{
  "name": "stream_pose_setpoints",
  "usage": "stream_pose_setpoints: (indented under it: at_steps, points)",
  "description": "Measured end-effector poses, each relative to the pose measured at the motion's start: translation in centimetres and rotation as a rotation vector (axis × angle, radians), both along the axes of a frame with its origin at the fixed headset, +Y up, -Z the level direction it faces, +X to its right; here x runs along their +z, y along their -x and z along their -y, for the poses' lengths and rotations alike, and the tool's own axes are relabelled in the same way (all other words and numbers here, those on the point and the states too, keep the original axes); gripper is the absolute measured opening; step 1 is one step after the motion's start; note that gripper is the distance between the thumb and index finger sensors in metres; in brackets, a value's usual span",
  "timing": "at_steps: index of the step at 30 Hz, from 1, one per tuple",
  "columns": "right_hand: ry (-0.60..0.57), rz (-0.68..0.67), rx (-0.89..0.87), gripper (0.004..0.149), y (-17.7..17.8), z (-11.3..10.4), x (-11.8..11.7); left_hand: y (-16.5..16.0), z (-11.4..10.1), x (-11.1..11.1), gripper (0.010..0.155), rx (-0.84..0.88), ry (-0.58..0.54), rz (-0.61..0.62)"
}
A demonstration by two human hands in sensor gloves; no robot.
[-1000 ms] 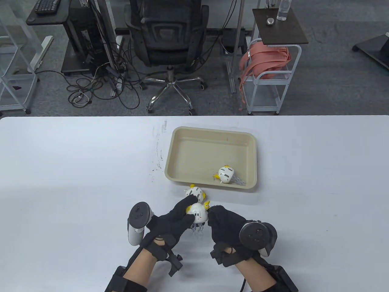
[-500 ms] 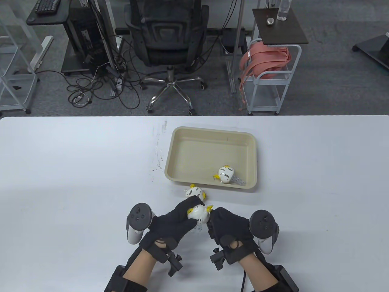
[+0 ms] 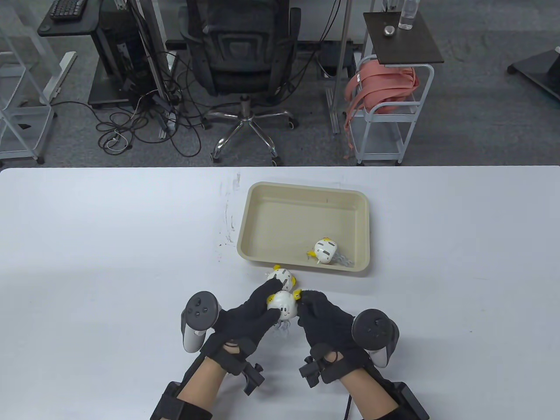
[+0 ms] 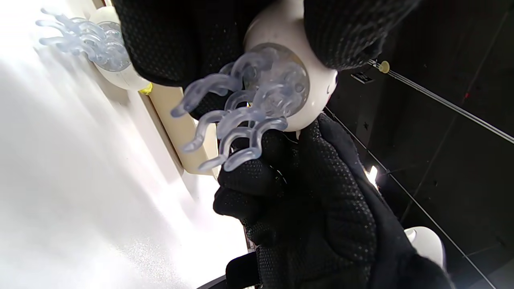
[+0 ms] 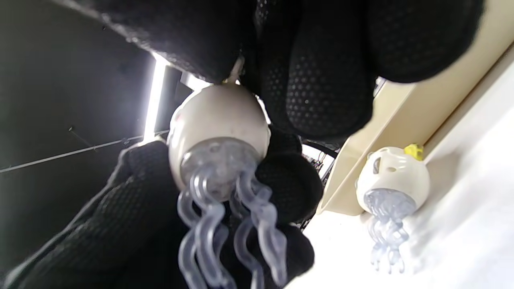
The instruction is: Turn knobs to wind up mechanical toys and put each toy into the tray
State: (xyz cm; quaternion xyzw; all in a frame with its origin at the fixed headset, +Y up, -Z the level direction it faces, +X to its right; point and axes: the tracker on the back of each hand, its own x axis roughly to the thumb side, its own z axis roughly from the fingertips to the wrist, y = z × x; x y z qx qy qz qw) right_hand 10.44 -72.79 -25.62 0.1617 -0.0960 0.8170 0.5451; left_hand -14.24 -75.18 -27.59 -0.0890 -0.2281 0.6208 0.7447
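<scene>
A white jellyfish toy (image 3: 284,307) with clear tentacles hangs just above the table, gripped by my left hand (image 3: 251,313). My right hand (image 3: 321,311) pinches its yellow knob (image 3: 298,295). In the left wrist view the held toy (image 4: 289,80) shows its tentacles, with the right hand (image 4: 321,200) under it. A second toy (image 3: 280,276) lies on the table against the near wall of the beige tray (image 3: 306,189). A third toy (image 3: 326,251) lies inside the tray at its near right. The right wrist view shows the held toy (image 5: 219,124) and the second toy (image 5: 391,176).
The white table (image 3: 87,245) stretches wide to the left and right of the hands. The tray's near wall (image 5: 401,120) stands close behind the held toy. Beyond the table's far edge are an office chair (image 3: 243,48) and a white cart (image 3: 389,113).
My right hand has twisted at the knob and turned back, its tracker swinging right and then left. The held toy tipped and came back face up. The other toys have not moved.
</scene>
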Motion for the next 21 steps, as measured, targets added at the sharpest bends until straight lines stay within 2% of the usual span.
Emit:
stream_pose_setpoints:
  at_steps: [4,14,18,21]
  points:
    - [-0.024,-0.051,0.048,0.051,0.7,-0.1,0.2,0.4,0.2,-0.2,0.069,0.049,0.033,-0.010]
    - [-0.254,0.029,0.191,0.046,0.5,-1.2,0.9,-0.1,0.7,-0.1,0.070,0.145,0.120,0.059]
    - [-0.248,0.046,0.174,0.045,0.3,-1.2,0.8,-0.3,0.6,-0.1,0.070,0.147,0.120,0.072]
    - [-0.168,0.051,0.108,0.045,-0.1,-0.9,0.5,-0.4,0.3,0.0,0.069,0.107,0.078,0.070]
